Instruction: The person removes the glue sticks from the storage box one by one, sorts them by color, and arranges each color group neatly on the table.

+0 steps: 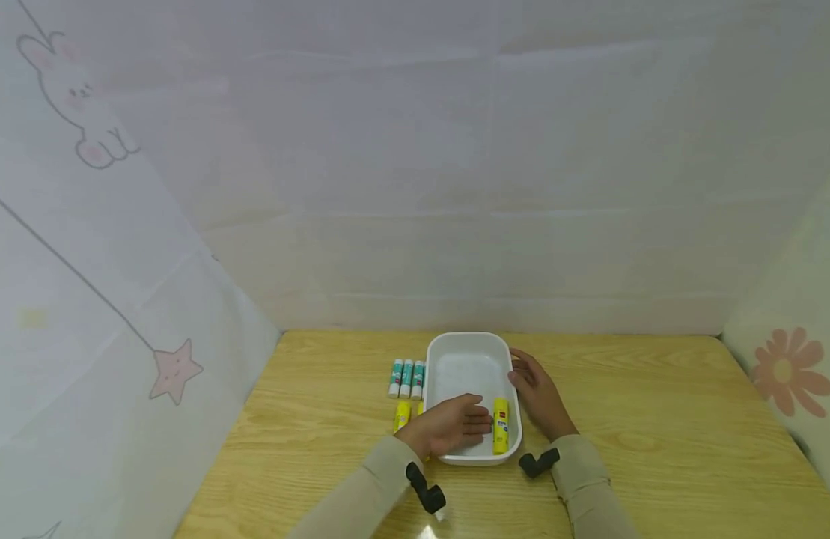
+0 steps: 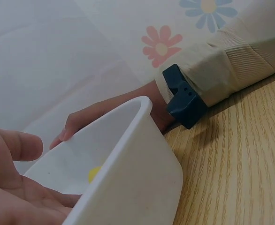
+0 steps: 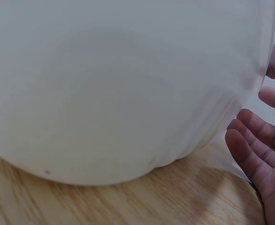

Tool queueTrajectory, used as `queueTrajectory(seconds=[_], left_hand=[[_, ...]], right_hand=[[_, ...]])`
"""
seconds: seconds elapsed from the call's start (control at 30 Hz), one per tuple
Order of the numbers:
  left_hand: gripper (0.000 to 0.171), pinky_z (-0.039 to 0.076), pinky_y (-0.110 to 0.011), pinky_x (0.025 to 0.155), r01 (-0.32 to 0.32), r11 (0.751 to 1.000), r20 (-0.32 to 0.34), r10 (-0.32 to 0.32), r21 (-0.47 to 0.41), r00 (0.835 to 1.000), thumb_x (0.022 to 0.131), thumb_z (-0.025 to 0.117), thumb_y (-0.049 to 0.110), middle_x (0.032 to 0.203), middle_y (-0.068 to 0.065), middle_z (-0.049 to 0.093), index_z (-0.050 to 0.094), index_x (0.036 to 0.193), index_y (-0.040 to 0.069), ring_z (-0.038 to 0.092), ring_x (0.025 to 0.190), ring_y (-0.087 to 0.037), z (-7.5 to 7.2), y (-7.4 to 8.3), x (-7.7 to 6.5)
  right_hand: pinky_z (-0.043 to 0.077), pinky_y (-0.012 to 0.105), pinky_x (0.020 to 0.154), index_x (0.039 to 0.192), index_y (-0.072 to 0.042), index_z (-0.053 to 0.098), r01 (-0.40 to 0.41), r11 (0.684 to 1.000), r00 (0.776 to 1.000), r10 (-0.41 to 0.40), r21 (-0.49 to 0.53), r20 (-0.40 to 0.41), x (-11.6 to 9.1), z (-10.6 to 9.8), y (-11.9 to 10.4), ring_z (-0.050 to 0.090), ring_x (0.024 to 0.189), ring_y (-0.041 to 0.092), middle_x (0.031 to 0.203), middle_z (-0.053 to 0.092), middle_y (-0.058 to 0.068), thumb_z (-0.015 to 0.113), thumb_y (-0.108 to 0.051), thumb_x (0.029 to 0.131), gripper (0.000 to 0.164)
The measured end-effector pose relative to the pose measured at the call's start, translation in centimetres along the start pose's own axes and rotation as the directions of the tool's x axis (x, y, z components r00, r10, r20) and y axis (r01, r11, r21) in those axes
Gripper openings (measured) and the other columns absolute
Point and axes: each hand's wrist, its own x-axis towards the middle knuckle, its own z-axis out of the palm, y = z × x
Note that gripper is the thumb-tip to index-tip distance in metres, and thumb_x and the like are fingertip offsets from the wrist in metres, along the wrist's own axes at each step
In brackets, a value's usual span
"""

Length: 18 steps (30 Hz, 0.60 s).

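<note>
A white plastic tray (image 1: 474, 460) sits on the table, and a yellow glue stick (image 1: 501, 427) lies in it along the right wall. My left hand (image 1: 455, 428) reaches into the tray over its near left side, fingers extended towards that glue stick, apart from it as far as I can tell. At the right side, my right hand (image 1: 541, 397) rests against the tray, its thumb at the rim and its loosely extended fingers by the outer wall. In the right wrist view the tray's outer wall (image 3: 104, 93) hides the contents.
Three small teal-and-white glue sticks (image 1: 406, 379) lie side by side just left of the tray. Nearer, another yellow glue stick (image 1: 402, 415) lies beside a second one, mostly hidden by my left hand and the tray. A white curtain (image 1: 482, 187) stands behind the wooden table (image 1: 664, 434).
</note>
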Motion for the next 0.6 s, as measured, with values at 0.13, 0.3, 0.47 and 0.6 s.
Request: queueTrajectory(seconds=[0.13, 0.3, 0.47, 0.6], left_hand=[[0.072, 0.042, -0.049, 0.105, 0.002, 1.000, 0.023, -0.001, -0.023, 1.000, 0.099, 0.051, 0.038, 0.133, -0.024, 0.049, 0.032, 0.140, -0.018, 0.048, 0.126, -0.036, 0.10, 0.14, 0.31], [0.068, 0.044, -0.046, 0.103, 0.002, 0.999, 0.023, -0.001, -0.047, 1.000, 0.100, 0.050, 0.035, 0.130, -0.025, 0.051, 0.034, 0.138, -0.018, 0.051, 0.123, -0.036, 0.27, 0.13, 0.52], [0.063, 0.044, -0.047, 0.102, 0.007, 0.999, 0.004, -0.006, -0.052, 1.000, 0.101, 0.048, 0.032, 0.130, -0.026, 0.051, 0.036, 0.137, -0.018, 0.053, 0.120, -0.035, 0.36, -0.11, 0.46], [0.060, 0.046, -0.049, 0.100, 0.006, 0.999, -0.006, -0.007, -0.046, 1.000, 0.102, 0.046, 0.031, 0.129, -0.025, 0.052, 0.038, 0.136, -0.017, 0.054, 0.118, -0.034, 0.47, -0.11, 0.52]], right_hand=[[0.045, 0.046, 0.101, 0.146, -0.029, 0.042, 0.003, 1.000, 1.000, -0.003, -0.017, -0.005, 0.19, -0.16, -0.05, 0.054, 0.121, 0.025, 0.131, 0.055, 0.007, 0.057, -0.034, 0.099, 0.050], [0.045, 0.048, 0.101, 0.144, -0.032, 0.044, -0.026, 1.000, 0.999, 0.026, -0.012, -0.023, 0.30, -0.18, 0.17, 0.055, 0.120, 0.024, 0.129, 0.056, 0.004, 0.059, -0.035, 0.098, 0.049], [0.043, 0.049, 0.102, 0.144, -0.031, 0.044, -0.041, 0.999, 0.999, 0.041, -0.015, -0.011, 0.15, -0.01, 0.37, 0.055, 0.120, 0.024, 0.129, 0.057, 0.005, 0.059, -0.033, 0.099, 0.048], [0.043, 0.049, 0.102, 0.145, -0.029, 0.043, -0.021, 1.000, 1.000, 0.021, -0.016, -0.006, 0.08, -0.03, 0.24, 0.055, 0.121, 0.025, 0.130, 0.056, 0.007, 0.058, -0.033, 0.099, 0.049]])
